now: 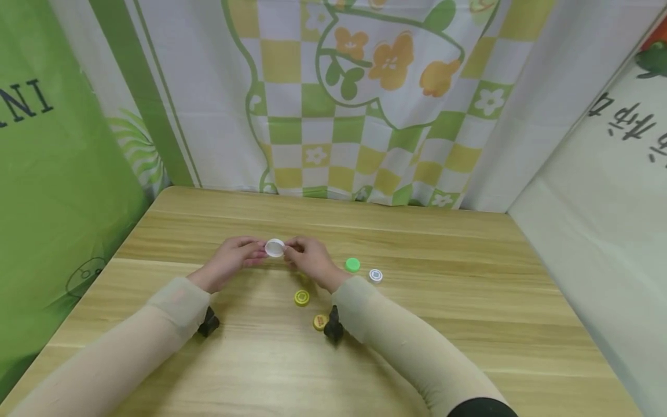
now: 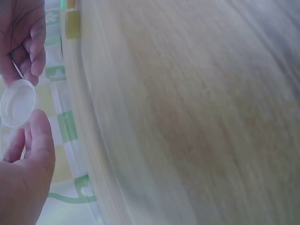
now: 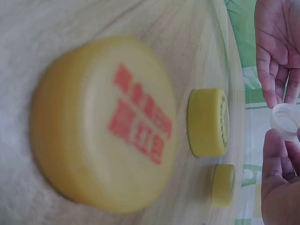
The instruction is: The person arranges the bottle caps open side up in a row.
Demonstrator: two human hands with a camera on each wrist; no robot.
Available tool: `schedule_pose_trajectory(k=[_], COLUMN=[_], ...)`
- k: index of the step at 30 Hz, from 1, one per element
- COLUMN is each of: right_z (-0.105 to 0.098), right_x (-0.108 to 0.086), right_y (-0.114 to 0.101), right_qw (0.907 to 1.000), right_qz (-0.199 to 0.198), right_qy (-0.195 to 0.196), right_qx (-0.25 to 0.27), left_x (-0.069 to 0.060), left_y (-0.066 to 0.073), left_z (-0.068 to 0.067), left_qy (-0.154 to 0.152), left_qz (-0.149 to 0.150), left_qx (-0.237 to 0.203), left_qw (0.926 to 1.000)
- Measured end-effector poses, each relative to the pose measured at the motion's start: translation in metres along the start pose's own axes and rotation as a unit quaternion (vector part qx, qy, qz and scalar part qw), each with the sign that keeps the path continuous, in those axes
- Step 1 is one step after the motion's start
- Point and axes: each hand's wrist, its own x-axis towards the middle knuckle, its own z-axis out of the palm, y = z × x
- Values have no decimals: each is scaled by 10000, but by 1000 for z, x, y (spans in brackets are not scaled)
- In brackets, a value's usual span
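Head view: sleeved forearms [image 1: 417, 347] lie nearest; at their far ends, the left hand [image 1: 226, 259] and right hand [image 1: 314, 262] pinch opposite edges of a white cap [image 1: 274, 248], hollow side showing, above the table [image 1: 260, 370]. To the right are a green cap [image 1: 352, 265] and a patterned white cap [image 1: 376, 275]; nearer lie a yellow cap [image 1: 301, 298] and a red-lettered cap [image 1: 320, 322], the latter partly covered by a black wrist mount [image 1: 334, 325].

Left wrist view: both hands are cut off at the frame's edge; the thumb [image 2: 42, 129] of the left one meets the rim.

Right wrist view: the lettering is legible in outline but blurred; a third yellow cap [image 3: 223, 185], unseen from the head, stands farther off.
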Motion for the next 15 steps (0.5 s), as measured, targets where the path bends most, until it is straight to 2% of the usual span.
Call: schedule_pose_trajectory(k=[10, 15], right_z=[0, 0], right_x=[3, 7], right_y=[0, 4], right_qw=[9981, 9984], right_qz=[414, 413], right_qy=[137, 215], right_qx=[441, 315], left_x=[3, 5], left_y=[0, 0], left_z=[11, 13], left_qy=[73, 80], left_qz=[-116, -136], left_qx=[13, -65], left_qw=[9999, 9999])
